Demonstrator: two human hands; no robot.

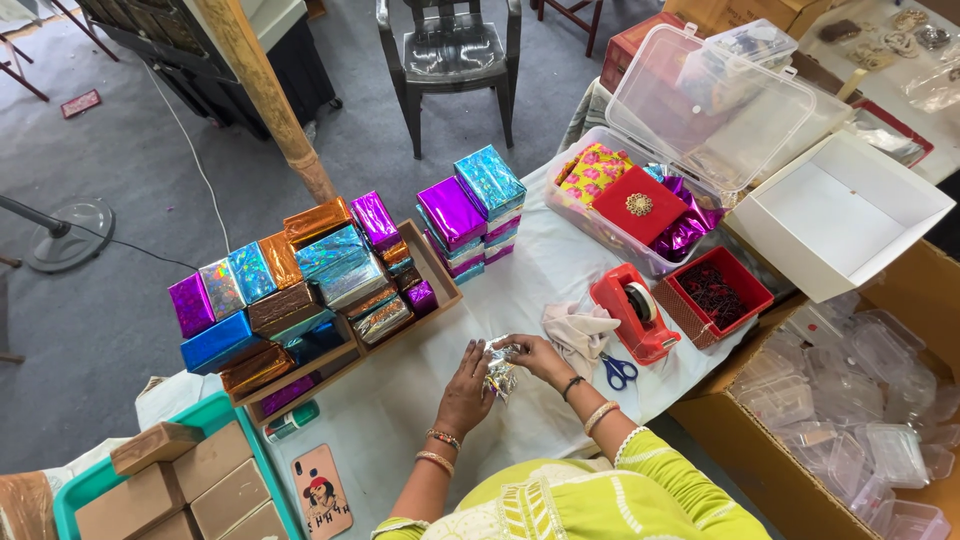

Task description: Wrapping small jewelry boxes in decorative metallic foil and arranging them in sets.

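With fingers [481, 353] of left hand [465, 392] half bent, pressed against a small crinkled silver foil parcel [500, 374] from its left side. With right hand [537, 358], pinched the same parcel from the other side, fingertips nearly closed on the foil. Kept it just above the white-covered table [520, 270], near the front edge, between both hands. Looked to be in the middle of folding foil around something small; could not tell what was inside. Would probably need a firm pinch on the loose foil ends, and tape close by. Had a red plastic tape dispenser [636, 312] near on the right, blue-handled scissors [619, 372] just beside the right wrist, and a crumpled white cloth [578, 330] touching that hand.
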